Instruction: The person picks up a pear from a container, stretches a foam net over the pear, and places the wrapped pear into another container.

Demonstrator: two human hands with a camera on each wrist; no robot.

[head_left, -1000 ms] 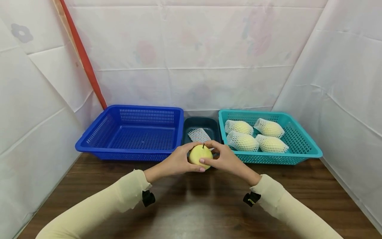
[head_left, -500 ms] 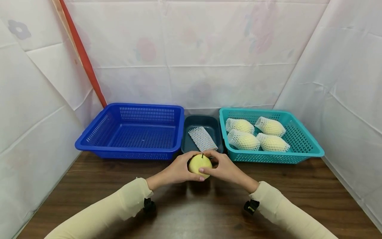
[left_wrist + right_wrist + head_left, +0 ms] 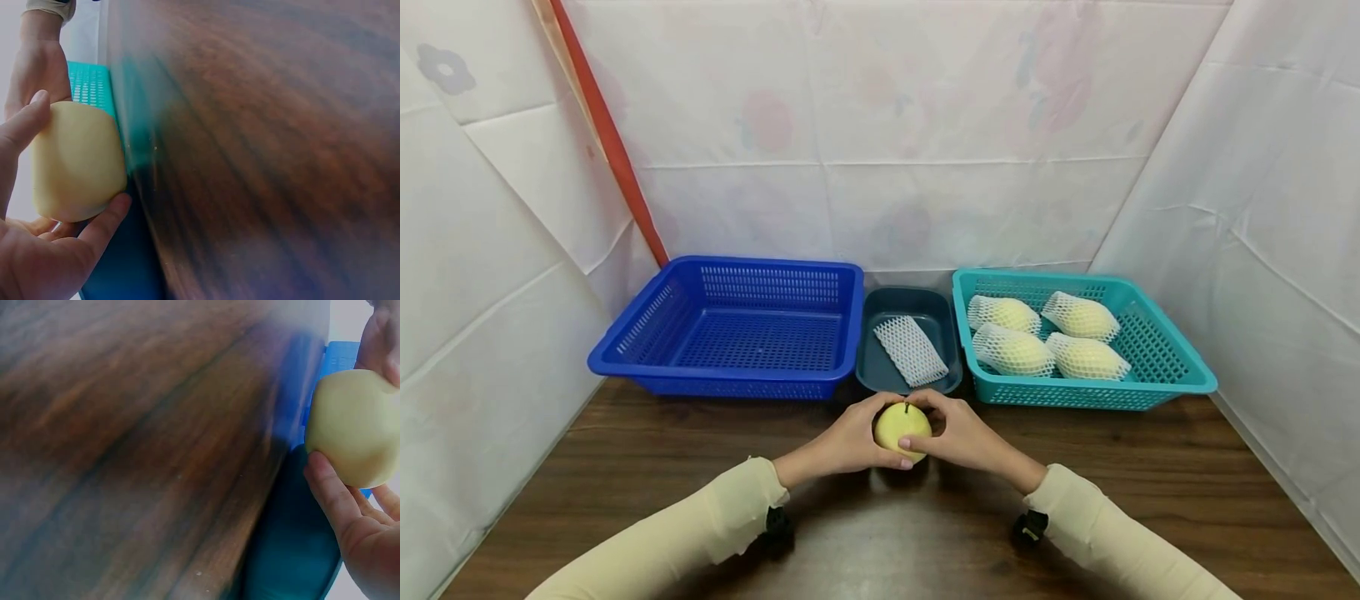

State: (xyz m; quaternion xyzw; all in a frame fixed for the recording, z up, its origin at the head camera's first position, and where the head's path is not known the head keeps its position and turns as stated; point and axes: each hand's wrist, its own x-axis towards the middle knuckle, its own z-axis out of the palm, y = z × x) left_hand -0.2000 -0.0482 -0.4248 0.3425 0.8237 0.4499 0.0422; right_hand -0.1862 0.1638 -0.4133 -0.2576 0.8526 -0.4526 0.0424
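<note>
A bare yellow pear (image 3: 902, 423) with its stem up is held just above the wooden table (image 3: 662, 467), in front of the dark tray. My left hand (image 3: 850, 437) grips it from the left and my right hand (image 3: 958, 433) from the right, fingers curled round it. The left wrist view has the pear (image 3: 75, 162) against my left hand (image 3: 44, 250). In the right wrist view the pear (image 3: 356, 428) sits in my right hand (image 3: 353, 519).
A blue basket (image 3: 625, 350) stands at the back left. The dark tray (image 3: 871, 367) in the middle holds one white foam net (image 3: 910, 350). A teal basket (image 3: 1165, 367) at the right holds several net-wrapped pears (image 3: 1011, 350). White cloth walls close in three sides.
Both hands have drawn the pear toward me, off the tray's front edge and lower toward the table. The foam net in the tray is now fully in view.
</note>
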